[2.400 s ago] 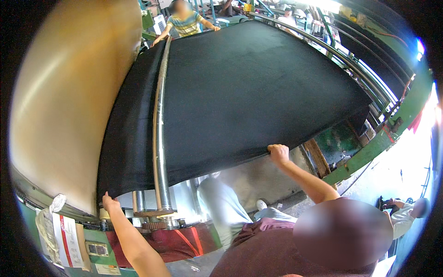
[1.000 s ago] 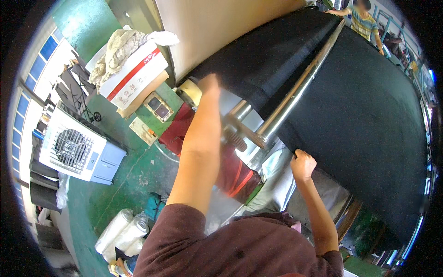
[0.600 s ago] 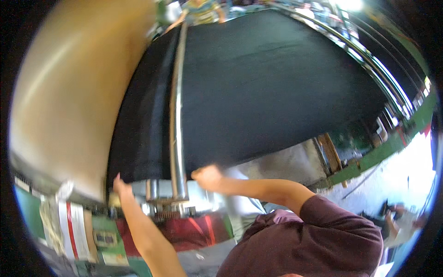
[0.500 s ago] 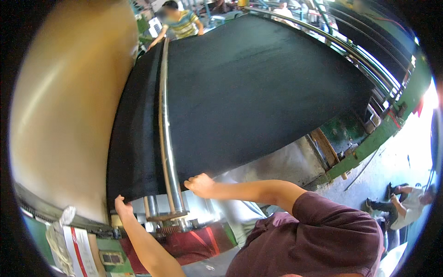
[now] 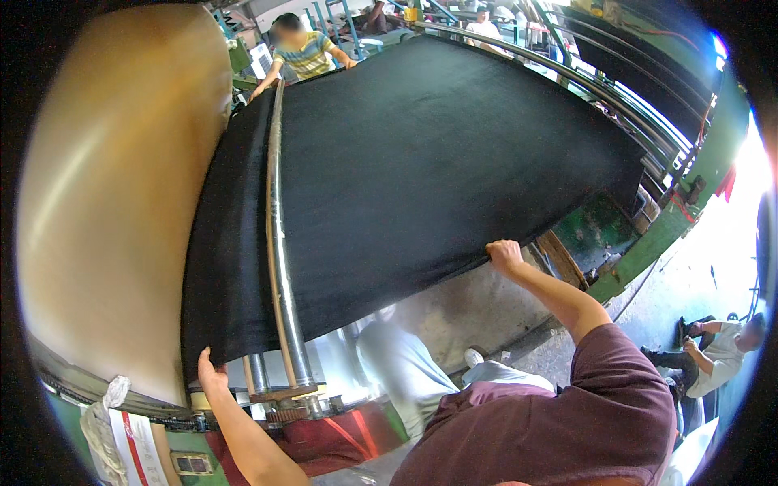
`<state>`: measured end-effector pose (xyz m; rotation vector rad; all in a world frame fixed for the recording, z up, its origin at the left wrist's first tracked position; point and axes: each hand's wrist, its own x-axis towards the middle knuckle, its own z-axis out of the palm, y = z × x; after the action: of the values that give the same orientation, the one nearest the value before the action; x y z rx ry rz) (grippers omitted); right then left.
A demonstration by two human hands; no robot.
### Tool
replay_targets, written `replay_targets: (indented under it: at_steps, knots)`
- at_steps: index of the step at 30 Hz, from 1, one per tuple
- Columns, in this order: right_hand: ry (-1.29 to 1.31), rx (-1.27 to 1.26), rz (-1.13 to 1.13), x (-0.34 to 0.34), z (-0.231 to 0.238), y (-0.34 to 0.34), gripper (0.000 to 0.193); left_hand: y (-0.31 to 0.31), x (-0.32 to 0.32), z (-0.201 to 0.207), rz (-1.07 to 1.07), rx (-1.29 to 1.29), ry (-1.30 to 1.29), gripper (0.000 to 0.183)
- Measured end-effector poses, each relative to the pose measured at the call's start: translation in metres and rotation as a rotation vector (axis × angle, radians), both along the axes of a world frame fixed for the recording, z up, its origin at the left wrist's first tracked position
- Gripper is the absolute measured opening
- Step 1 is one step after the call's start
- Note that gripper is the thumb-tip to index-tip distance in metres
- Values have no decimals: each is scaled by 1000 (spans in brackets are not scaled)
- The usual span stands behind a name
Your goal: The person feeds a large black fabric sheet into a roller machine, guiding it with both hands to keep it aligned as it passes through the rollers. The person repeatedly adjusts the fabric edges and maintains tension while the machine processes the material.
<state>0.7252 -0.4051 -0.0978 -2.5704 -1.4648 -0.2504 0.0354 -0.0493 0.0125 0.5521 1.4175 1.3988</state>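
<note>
A wide sheet of black fabric (image 5: 421,162) stretches from the large brass-coloured drum on the left to the rollers at the far right. My left hand (image 5: 212,373) is closed on the fabric's near edge at the lower left, beside the drum. Farther right, my right hand (image 5: 506,255) grips the same edge, its fingers curled over the cloth and partly hidden. A shiny metal roller (image 5: 279,235) lies across the black fabric, its near end close to my left hand.
The brass-coloured drum (image 5: 113,194) fills the left side. A co-worker in a striped shirt (image 5: 306,57) reaches to the fabric's far edge. Metal rails (image 5: 559,69) and a green machine frame (image 5: 648,243) border the right. Another person (image 5: 717,356) sits at the lower right.
My right hand has moved right and away from me along the fabric's near edge, from beside the metal roller. My left hand keeps its place on the edge near the drum.
</note>
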Motion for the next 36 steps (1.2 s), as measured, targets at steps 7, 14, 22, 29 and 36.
replay_targets:
  at_steps: [7,14,22,29,36]
  knots:
    - [102,267,38,-65,17,-18,6,9,6,-5,190,14,21,14]
    - [186,229,174,-117,11,-23,8,5,26,3,-137,-23,99,19]
    - [300,292,329,-171,-3,9,3,28,-31,-27,16,45,-92,36]
    - [319,287,419,-213,14,31,9,10,-34,-13,343,-28,53,28]
    - [305,268,481,-243,32,50,7,-14,12,19,33,-26,84,23]
